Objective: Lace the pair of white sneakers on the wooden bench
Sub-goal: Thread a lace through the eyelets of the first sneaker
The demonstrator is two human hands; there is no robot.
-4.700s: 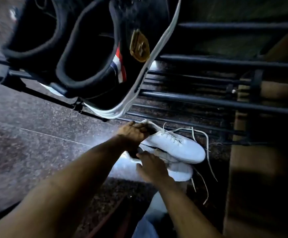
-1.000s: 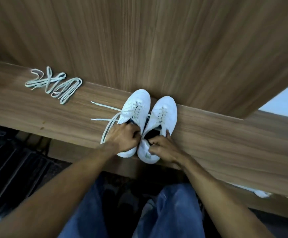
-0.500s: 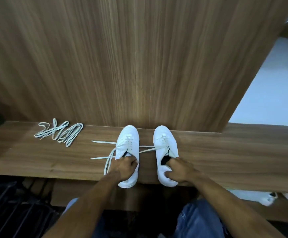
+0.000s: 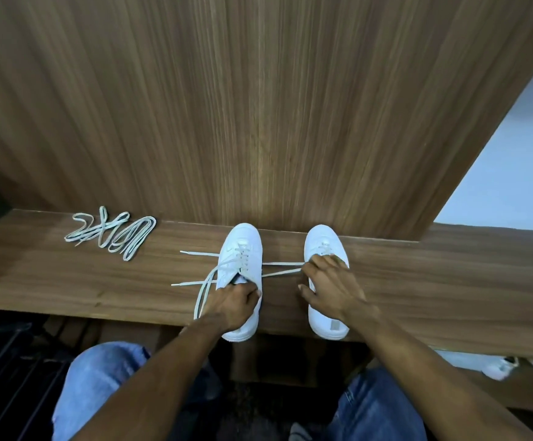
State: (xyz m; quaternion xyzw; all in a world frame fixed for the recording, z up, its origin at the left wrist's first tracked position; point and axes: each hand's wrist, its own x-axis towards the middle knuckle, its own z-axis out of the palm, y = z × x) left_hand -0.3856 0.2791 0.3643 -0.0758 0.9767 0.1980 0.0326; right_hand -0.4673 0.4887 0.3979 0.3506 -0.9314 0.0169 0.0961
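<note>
Grained wooden bench (image 4: pixel 449 281) bears two smooth white sneakers (image 4: pixel 242 249).

1. A wooden panel wall (image 4: pixel 258 106) fills the upper part of the frame.
2. A pale wall surface (image 4: pixel 513 160) shows at the right edge.
3. Blue jeans (image 4: pixel 99 386) cover the knees at the bottom.
4. A dark metal rack (image 4: pixel 7 361) is at the lower left.
5. Other white shoes (image 4: pixel 500 367) lie at the lower right.
</note>
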